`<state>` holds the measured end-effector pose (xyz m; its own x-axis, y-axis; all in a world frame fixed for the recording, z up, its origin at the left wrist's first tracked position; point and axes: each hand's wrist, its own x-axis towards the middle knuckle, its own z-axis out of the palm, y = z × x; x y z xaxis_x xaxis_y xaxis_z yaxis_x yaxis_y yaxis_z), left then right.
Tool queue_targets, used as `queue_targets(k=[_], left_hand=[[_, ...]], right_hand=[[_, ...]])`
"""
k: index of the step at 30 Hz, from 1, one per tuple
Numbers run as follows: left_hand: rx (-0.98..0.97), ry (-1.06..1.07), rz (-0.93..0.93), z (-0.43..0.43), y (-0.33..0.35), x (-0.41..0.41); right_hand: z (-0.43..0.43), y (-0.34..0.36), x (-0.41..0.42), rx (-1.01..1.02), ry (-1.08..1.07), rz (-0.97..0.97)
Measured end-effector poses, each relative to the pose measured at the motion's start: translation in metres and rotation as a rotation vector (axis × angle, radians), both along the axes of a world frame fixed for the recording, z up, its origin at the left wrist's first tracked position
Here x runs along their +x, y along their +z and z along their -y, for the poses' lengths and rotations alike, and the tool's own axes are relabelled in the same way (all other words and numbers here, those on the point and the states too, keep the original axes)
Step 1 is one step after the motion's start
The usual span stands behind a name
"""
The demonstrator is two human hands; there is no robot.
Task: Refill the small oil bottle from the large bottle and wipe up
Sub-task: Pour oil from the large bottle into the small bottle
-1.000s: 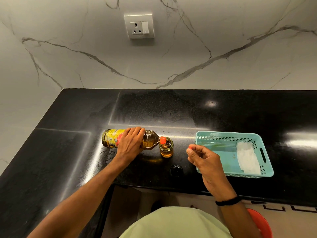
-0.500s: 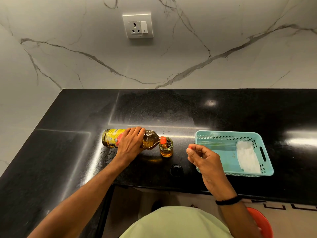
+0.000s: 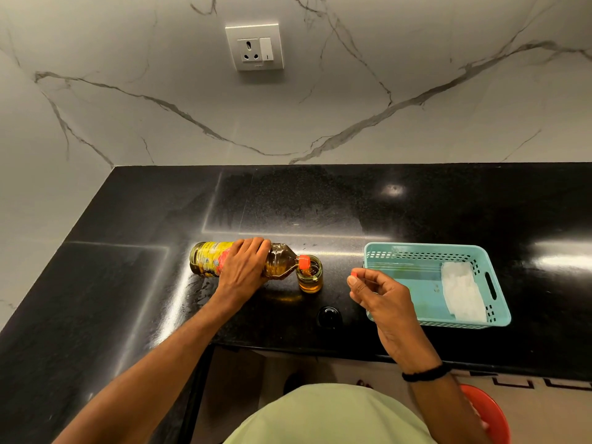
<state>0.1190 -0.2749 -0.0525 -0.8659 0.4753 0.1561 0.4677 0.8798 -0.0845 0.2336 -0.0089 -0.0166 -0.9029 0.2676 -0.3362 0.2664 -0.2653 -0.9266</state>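
Note:
My left hand (image 3: pixel 242 267) grips the large oil bottle (image 3: pixel 207 258), which is tipped on its side with its orange neck over the mouth of the small glass bottle (image 3: pixel 309 278). The small bottle stands upright on the black counter (image 3: pixel 320 203) and holds amber oil. My right hand (image 3: pixel 381 296) hovers right of it and pinches a small orange cap (image 3: pixel 353 274) at the fingertips. A round black lid (image 3: pixel 329 316) lies on the counter in front of the small bottle.
A teal plastic basket (image 3: pixel 413 254) sits at the right with a folded white cloth (image 3: pixel 462 294) inside. Oil smears glisten on the counter below the large bottle. A wall socket (image 3: pixel 254 46) is on the marble backsplash. The counter's front edge runs close to my body.
Both hands and both bottles stay where they were; the large bottle remains tipped over the small one.

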Motion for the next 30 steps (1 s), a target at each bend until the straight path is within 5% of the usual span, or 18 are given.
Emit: queue_targets(k=[30], left_hand=[[0.015,0.007,0.013,0.0026,-0.0031,0.0]], right_hand=[[-0.0004,-0.0071,-0.0031,-0.007,0.003,-0.007]])
